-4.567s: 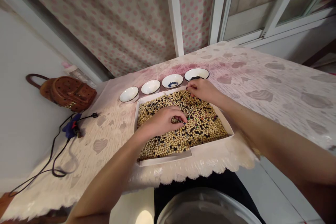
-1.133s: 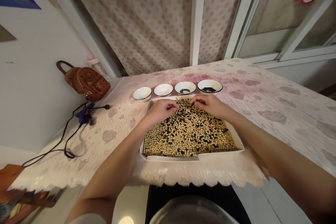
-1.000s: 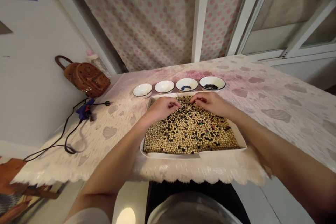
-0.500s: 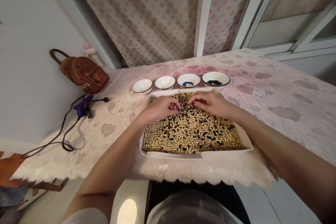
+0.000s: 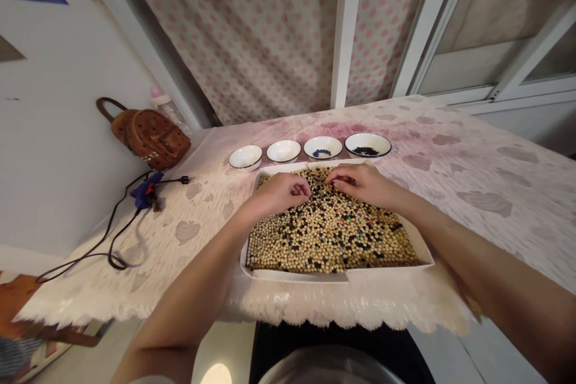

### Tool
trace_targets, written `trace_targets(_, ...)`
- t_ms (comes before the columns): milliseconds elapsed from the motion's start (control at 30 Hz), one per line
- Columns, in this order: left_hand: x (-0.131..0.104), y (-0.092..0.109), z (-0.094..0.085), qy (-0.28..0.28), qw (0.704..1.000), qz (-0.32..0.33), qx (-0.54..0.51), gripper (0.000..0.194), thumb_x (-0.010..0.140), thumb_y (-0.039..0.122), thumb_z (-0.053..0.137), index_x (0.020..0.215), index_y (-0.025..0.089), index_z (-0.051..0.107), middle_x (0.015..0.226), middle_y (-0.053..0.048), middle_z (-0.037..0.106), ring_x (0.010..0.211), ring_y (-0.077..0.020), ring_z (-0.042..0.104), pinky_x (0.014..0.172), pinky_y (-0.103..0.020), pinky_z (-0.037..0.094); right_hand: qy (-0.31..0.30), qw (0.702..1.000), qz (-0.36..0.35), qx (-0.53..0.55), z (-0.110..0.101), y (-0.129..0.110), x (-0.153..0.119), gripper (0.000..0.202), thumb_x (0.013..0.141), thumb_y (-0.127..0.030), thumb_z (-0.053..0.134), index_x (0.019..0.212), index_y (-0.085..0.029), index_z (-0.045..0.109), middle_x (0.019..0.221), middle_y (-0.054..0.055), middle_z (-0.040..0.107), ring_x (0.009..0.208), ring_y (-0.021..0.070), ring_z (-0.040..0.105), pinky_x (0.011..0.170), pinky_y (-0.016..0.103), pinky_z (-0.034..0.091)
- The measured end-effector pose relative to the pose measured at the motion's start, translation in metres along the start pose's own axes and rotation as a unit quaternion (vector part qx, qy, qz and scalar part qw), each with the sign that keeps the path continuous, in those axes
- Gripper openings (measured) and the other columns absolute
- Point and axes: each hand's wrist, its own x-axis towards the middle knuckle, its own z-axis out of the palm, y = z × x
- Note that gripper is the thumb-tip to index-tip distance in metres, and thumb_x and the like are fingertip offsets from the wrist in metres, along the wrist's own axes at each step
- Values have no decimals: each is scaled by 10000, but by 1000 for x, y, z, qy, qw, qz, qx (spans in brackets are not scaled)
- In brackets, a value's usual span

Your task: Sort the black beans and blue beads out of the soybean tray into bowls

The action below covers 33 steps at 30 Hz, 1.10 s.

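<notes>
A shallow white tray (image 5: pixel 297 276) full of small round beads (image 5: pixel 315 240), mostly tan with black ones and a few coloured ones mixed in, lies in front of me. Over its back left part my left hand (image 5: pixel 285 191) is closed, fingers curled in; whatever they hold is hidden. My right hand (image 5: pixel 360 183) reaches over the back right part, fingers bent and thumb close to them, at the beads. Anything in its fingertips is too small to name.
Behind the tray stand a bowl with black beads (image 5: pixel 368 145), a bowl with blue beads (image 5: pixel 323 147) and two white bowls (image 5: pixel 283 151). A blue glue gun (image 5: pixel 146 190) with its cable and a brown backpack-shaped bag (image 5: pixel 155 137) lie at the left.
The view has tilted up slightly, so everything sits lower in the picture. Both hands stay over the back of the tray, with only slight finger movement.
</notes>
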Motion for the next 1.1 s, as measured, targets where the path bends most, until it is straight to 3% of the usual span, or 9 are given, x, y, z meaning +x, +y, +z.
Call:
trace_targets(100,5,-10,-11,57,998,9,1,127,846,265,623,876,181,713,851,-41,735,752,-143,651,693,-255,501,9,1000,4,-3,1,3,0,225,892,-244,514,984,-221,718,907,41,730,723,166,611,674,318,431)
trace_targets(267,31,-45,-43,254,961,-69,87,130,835,234,617,874,170,723,843,-49,734,768,-164,667,732,-265,517,20,1000,3,1,0,5,0,218,892,-235,514,971,-213,716,917,56,735,730,174,625,670,324,449)
trace_targets(400,47,-68,-47,276,949,-83,127,108,795,191,642,810,179,748,879,-68,720,770,-193,653,767,-304,511,22,1000,5,0,-1,2,0,213,880,-207,518,961,-210,715,888,59,737,733,183,639,678,332,463)
trace_targets(567,39,-70,-41,271,948,-86,141,203,834,167,591,935,179,767,964,-80,723,820,-206,663,818,-316,506,26,1000,7,4,-1,2,0,222,881,-211,514,968,-199,718,904,69,736,738,188,638,686,335,463)
trace_targets(733,18,-49,-43,249,957,-92,115,201,853,191,583,963,196,751,944,-58,750,845,-201,691,789,-301,526,23,1000,13,8,0,7,1,234,882,-225,508,978,-199,720,923,65,732,735,180,625,680,322,445)
trace_targets(800,11,-37,-39,204,972,-82,85,173,854,213,595,932,198,748,919,-46,759,835,-187,698,779,-289,531,22,1000,14,10,0,10,1,239,881,-230,508,984,-193,720,921,63,728,724,170,612,679,315,437)
trace_targets(967,-1,-3,-23,23,999,-17,28,163,832,235,614,927,193,739,926,-59,757,834,-175,685,756,-284,528,31,999,17,6,-1,14,2,247,879,-239,499,960,-181,724,825,49,706,679,161,578,669,309,419)
trace_targets(1100,-6,10,-15,-22,999,-9,35,196,809,195,590,938,202,737,912,-50,749,822,-169,678,730,-278,520,32,999,19,9,-2,14,2,252,880,-257,496,955,-174,722,819,57,704,666,166,574,657,309,415)
